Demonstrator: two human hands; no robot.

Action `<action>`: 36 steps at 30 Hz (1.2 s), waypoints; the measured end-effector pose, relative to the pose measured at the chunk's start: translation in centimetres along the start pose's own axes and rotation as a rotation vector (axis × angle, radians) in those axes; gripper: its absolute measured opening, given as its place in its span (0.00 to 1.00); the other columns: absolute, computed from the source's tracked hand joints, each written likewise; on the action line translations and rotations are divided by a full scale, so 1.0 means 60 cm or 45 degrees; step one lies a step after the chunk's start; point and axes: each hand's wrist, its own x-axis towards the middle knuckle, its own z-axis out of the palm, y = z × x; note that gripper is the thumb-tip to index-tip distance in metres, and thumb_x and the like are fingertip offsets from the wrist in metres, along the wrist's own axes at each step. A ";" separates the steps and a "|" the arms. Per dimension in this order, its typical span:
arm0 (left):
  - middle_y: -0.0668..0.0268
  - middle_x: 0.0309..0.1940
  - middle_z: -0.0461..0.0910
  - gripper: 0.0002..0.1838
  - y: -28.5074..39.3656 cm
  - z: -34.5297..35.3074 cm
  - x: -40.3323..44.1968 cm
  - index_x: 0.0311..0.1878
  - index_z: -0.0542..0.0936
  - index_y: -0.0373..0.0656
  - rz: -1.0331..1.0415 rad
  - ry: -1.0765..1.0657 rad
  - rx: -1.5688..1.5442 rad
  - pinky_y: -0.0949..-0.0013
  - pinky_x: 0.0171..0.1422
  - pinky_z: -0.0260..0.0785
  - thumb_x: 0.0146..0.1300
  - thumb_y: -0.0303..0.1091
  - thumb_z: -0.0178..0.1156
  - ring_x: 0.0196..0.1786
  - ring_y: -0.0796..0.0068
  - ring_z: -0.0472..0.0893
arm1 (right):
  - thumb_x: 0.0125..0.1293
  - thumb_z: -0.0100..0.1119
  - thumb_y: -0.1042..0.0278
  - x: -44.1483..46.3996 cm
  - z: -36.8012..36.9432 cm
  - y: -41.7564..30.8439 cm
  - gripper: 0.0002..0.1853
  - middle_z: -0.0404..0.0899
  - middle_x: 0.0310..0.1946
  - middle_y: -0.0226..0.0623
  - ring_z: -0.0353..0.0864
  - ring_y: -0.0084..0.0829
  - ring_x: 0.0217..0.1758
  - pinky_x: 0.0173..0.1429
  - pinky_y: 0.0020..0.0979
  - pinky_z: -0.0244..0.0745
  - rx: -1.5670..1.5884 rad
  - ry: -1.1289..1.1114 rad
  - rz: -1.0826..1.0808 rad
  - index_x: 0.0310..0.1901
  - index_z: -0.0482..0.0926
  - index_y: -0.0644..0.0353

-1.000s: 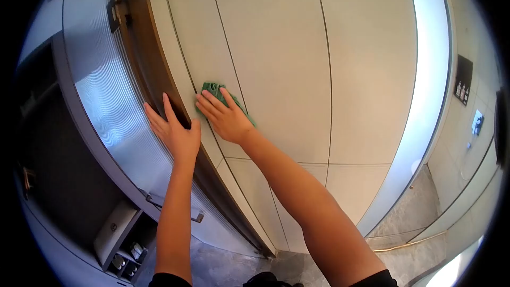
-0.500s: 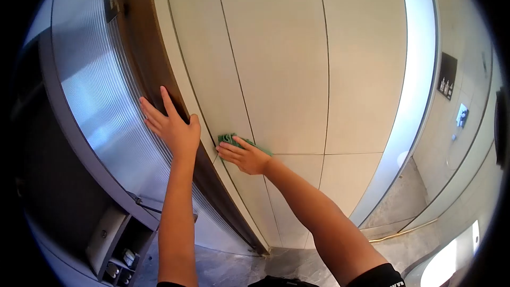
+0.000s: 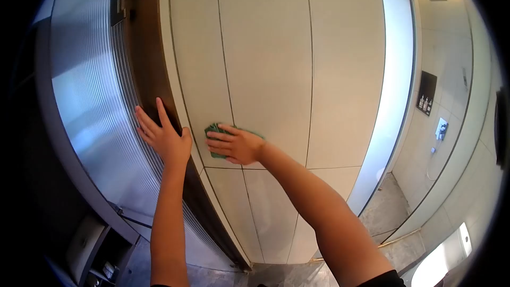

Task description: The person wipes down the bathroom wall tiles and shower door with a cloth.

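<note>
left hand (image 3: 170,142): fingers apart, on brown frame (image 3: 147,48) | right hand (image 3: 239,145): flat over green cloth (image 3: 213,128), against wall (image 3: 268,69) near its left edge

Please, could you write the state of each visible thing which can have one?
Green fabric cloth, crumpled, pressed against beige panelled wall
Bare right hand, flat on the cloth, fingers extended
Bare left hand, fingers spread, against dark brown upright frame
Ribbed translucent glass panel, cannot tell whether open or shut
Small bottles, upright in dark rectangular niche
</note>
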 end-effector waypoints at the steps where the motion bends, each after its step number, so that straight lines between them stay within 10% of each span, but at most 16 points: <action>1: 0.46 0.75 0.33 0.53 0.000 0.000 0.000 0.76 0.50 0.55 -0.014 -0.012 0.015 0.38 0.74 0.37 0.45 0.30 0.65 0.77 0.43 0.38 | 0.66 0.48 0.51 0.000 -0.010 0.022 0.30 0.57 0.72 0.26 0.46 0.32 0.78 0.80 0.46 0.33 0.039 0.076 0.000 0.68 0.62 0.50; 19: 0.44 0.74 0.34 0.51 0.000 0.002 0.000 0.75 0.51 0.52 0.011 0.022 0.040 0.38 0.74 0.39 0.46 0.28 0.63 0.77 0.42 0.39 | 0.69 0.45 0.58 -0.012 -0.272 0.379 0.27 0.55 0.73 0.30 0.46 0.36 0.78 0.78 0.46 0.40 -0.567 0.363 0.506 0.70 0.60 0.48; 24: 0.44 0.74 0.34 0.51 0.003 0.001 -0.001 0.75 0.50 0.53 0.014 0.027 0.011 0.38 0.74 0.38 0.46 0.29 0.64 0.76 0.42 0.39 | 0.74 0.34 0.58 -0.033 -0.320 0.414 0.29 0.42 0.76 0.40 0.35 0.40 0.80 0.80 0.41 0.29 -0.550 0.208 0.792 0.74 0.47 0.55; 36: 0.41 0.74 0.35 0.51 0.001 0.006 0.001 0.75 0.50 0.53 0.045 0.061 0.092 0.40 0.74 0.39 0.48 0.31 0.65 0.76 0.41 0.40 | 0.72 0.39 0.61 -0.071 -0.372 0.457 0.29 0.45 0.75 0.42 0.37 0.42 0.79 0.80 0.43 0.32 -0.564 0.429 1.014 0.73 0.50 0.57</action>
